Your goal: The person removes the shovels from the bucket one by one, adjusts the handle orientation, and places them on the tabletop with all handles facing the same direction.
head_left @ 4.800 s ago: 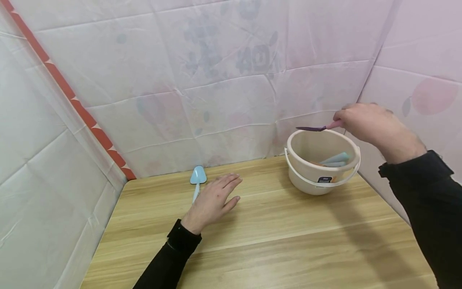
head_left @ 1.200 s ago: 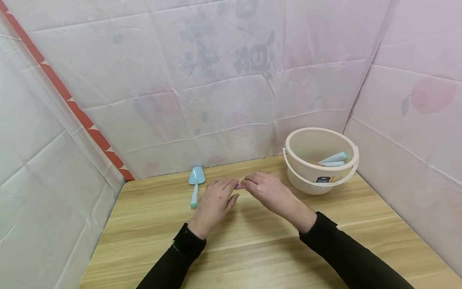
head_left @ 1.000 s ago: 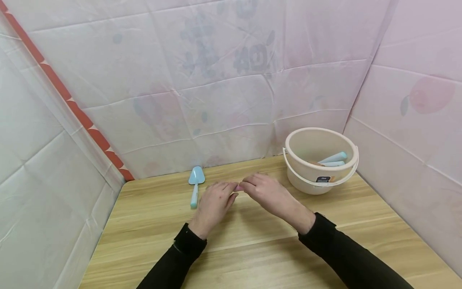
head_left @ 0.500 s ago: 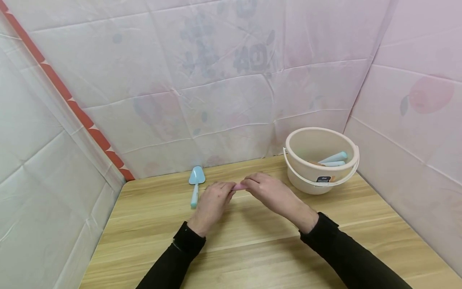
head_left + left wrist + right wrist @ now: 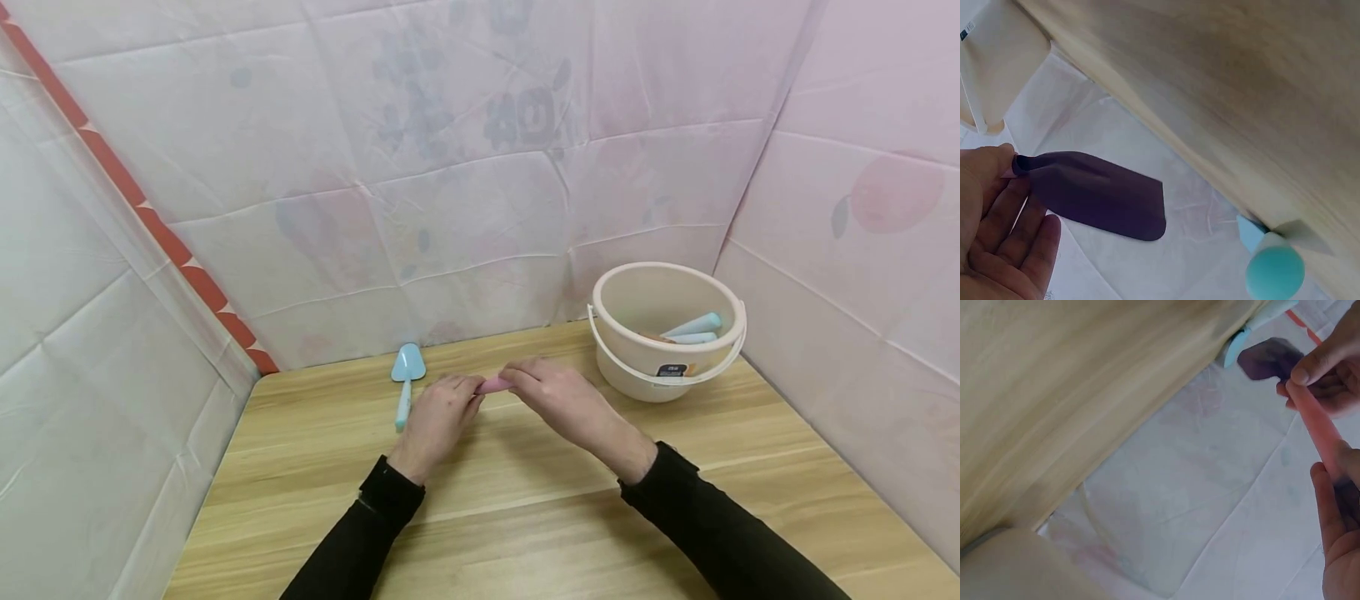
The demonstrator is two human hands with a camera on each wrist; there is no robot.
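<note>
Over the light wooden table, the right hand pinches the pink handle of the small dark-purple plastic spatula while the left hand pinches its neck; best each keeps its pinch until the other's is sure.

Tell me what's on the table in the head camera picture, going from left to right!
Blue scoop → left hand → pink handle held between both hands → right hand → cream bucket with blue handles inside.
</note>
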